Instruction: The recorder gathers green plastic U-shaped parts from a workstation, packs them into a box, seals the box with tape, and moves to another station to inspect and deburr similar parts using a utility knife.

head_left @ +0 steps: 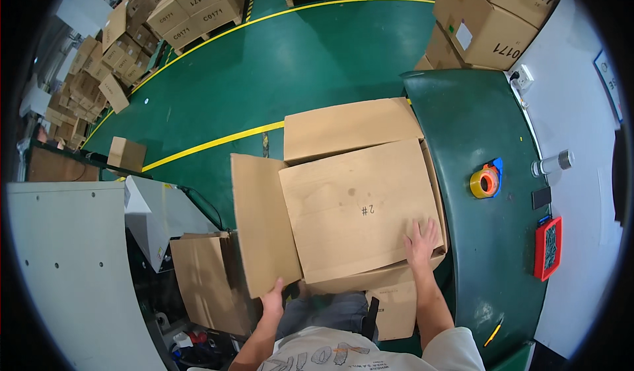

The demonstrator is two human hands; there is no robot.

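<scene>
A large open carton (444,229) stands in front of me, with a flat cardboard sheet (350,232) lying across its opening. My left hand (273,300) grips the near corner of the carton's left flap (261,219), which is folded outward. Fingers spread, my right hand (421,244) rests on the sheet near its right edge. The far flap (353,128) is folded out as well. Whatever lies under the sheet is hidden.
A green-topped bench (475,252) runs along the right, bearing a tape dispenser (487,181), a red tray (548,249) and a yellow cutter (493,333). Another open carton (208,282) and a grey cabinet (66,259) stand left. Stacked cartons (198,11) are farther off.
</scene>
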